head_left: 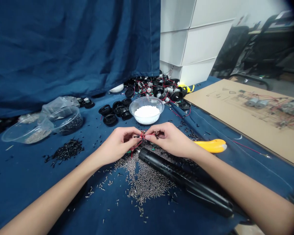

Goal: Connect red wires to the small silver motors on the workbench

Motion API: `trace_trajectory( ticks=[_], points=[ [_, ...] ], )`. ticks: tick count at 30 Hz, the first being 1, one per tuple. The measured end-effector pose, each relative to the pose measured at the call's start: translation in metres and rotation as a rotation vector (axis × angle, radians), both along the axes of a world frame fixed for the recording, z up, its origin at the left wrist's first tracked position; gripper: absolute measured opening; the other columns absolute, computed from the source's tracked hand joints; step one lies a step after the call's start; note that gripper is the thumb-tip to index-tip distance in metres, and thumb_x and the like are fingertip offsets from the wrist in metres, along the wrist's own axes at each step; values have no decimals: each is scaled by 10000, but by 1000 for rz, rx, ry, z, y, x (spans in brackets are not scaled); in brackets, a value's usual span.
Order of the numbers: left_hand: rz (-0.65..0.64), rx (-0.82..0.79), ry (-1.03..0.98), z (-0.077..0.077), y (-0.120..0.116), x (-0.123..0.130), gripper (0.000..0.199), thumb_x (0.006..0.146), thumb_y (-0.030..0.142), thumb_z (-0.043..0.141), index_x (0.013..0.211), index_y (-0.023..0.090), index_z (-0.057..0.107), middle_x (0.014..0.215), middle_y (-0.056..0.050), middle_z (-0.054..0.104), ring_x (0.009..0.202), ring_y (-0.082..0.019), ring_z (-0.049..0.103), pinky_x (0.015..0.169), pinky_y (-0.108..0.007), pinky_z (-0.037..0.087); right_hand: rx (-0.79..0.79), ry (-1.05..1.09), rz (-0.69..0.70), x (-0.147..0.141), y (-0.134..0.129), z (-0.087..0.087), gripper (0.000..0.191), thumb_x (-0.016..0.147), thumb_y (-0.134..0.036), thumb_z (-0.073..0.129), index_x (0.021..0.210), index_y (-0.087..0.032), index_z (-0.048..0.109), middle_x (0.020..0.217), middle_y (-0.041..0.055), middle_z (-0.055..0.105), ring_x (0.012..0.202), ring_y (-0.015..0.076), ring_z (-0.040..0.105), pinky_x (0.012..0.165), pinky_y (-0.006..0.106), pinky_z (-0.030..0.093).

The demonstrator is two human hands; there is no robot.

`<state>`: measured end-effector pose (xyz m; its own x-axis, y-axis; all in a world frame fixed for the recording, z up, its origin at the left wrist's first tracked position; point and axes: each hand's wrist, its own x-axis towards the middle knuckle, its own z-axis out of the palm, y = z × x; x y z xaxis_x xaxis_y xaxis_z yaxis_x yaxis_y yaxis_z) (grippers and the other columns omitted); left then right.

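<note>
- Both hands are up close together over the blue cloth-covered surface (pixel 26 186), working on a small red-wired part (pixel 142 135). It's tiny and mostly behind the fingers, so I can't swear to what it is, maybe a little motor or switch.
- The left hand (pixel 117 145) has its fingers (pixel 129 132) curled in, pinching the part from one side.
- The right hand (pixel 170 138) mirrors it, with its fingers (pixel 153 132) bent and pinching from the other side. The fingertips of both hands nearly meet around the part, with no wide spread on either side.
- Tip: a short grip right at the part looks like the best way to do this. It keeps the thin red wires from flopping and gives steady control.
- The part sits just above a scattered pile of small screws (pixel 143 176), with a black cylindrical tool (pixel 183 174) lying right beside it.
- Nearby there's a yellow utility knife (pixel 210 146), a clear bowl of white pellets (pixel 147 114) and black round parts (pixel 110 119) - plus a cardboard sheet (pixel 235 120) off to the right.
</note>
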<state>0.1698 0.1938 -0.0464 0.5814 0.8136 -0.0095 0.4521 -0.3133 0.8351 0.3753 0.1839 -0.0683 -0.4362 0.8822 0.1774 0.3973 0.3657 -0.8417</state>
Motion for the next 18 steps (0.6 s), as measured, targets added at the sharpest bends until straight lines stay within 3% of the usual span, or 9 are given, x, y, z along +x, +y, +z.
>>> trace_trajectory(
  ticks=[9, 18],
  points=[
    [155, -66, -29, 2, -2, 6, 89, 734, 141, 554, 732, 125, 642, 525, 15, 584, 452, -79, 511, 449, -179, 418, 53, -68, 24, 2, -2, 2, 129, 945, -247, 508, 898, -162, 592, 680, -39, 517, 608, 88, 406, 580, 235, 318],
    [220, -179, -108, 0, -2, 14, 67, 758, 149, 544, 739, 154, 608, 462, 33, 555, 347, -54, 474, 340, -143, 350, 72, -81, 47, 5, -3, 5, 127, 944, -273, 520, 885, -169, 564, 717, -33, 546, 641, 96, 439, 609, 231, 329]
  ],
)
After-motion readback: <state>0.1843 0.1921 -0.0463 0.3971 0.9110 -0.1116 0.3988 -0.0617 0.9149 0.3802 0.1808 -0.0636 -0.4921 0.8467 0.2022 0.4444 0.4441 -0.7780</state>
